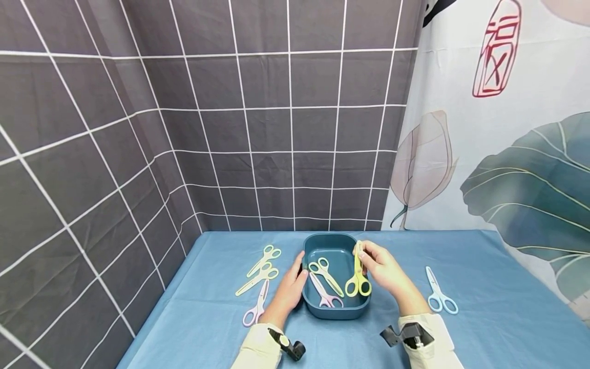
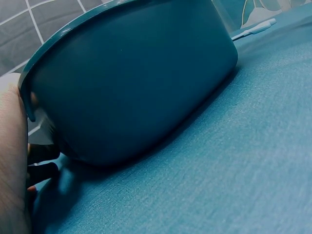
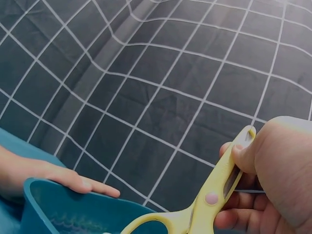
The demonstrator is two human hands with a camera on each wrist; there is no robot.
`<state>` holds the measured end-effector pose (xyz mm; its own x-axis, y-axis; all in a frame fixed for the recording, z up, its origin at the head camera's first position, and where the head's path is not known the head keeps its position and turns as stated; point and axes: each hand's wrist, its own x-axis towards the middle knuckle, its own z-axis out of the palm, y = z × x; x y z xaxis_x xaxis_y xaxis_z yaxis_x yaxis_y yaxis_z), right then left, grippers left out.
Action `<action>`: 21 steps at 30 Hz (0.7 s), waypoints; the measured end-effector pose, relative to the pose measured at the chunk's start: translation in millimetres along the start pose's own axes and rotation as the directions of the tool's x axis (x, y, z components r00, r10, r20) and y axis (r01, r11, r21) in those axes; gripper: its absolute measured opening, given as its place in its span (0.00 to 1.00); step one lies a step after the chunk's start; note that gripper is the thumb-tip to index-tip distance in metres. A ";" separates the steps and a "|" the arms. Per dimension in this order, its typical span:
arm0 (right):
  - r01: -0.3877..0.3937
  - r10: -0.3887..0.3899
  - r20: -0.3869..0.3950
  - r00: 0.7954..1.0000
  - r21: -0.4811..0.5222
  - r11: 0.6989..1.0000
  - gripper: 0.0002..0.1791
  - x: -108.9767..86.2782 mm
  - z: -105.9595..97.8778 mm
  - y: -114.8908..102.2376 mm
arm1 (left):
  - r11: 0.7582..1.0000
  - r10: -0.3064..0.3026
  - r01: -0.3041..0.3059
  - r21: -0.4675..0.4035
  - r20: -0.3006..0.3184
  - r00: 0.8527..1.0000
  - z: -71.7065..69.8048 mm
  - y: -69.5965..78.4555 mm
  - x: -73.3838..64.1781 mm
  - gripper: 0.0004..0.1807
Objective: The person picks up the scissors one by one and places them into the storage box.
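My right hand pinches a pair of yellow scissors by the closed blade end, handles hanging down over the right side of a blue-green plastic bin. A pink rivet shows on them in the right wrist view. My left hand rests against the bin's left side at the rim, fingers extended; its lower fingers are shadowed in the left wrist view. Inside the bin lie light yellow-green scissors and pink scissors.
On the blue cloth left of the bin lie two pale yellow scissors and pink scissors. Light blue scissors lie to the right. A dark gridded curtain hangs behind.
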<state>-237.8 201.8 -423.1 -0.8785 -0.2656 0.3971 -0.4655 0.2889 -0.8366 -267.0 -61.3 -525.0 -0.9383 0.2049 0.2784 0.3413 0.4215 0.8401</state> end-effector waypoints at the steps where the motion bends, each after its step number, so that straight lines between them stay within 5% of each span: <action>1: -0.002 0.002 0.003 1.000 -0.004 1.000 0.07 0.6 1.0 0.9 | 1.000 0.000 0.000 -0.001 0.000 1.000 0.0 0.0 -0.1 0.30; 7: -0.047 0.050 0.026 0.998 -0.100 0.994 0.06 2.8 9.3 6.2 | 1.000 0.005 -0.005 0.001 -0.002 1.000 -0.1 0.0 0.1 0.30; 21: -0.135 0.163 0.052 0.985 -0.344 0.929 0.07 4.7 23.6 16.3 | 1.000 0.005 -0.005 0.013 -0.006 1.000 0.3 -0.5 0.6 0.30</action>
<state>-247.0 183.6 -443.8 -0.9356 -0.2628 0.2356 -0.3509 0.6205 -0.7013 -267.7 -61.1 -525.3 -0.9369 0.2022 0.2853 0.3467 0.4316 0.8327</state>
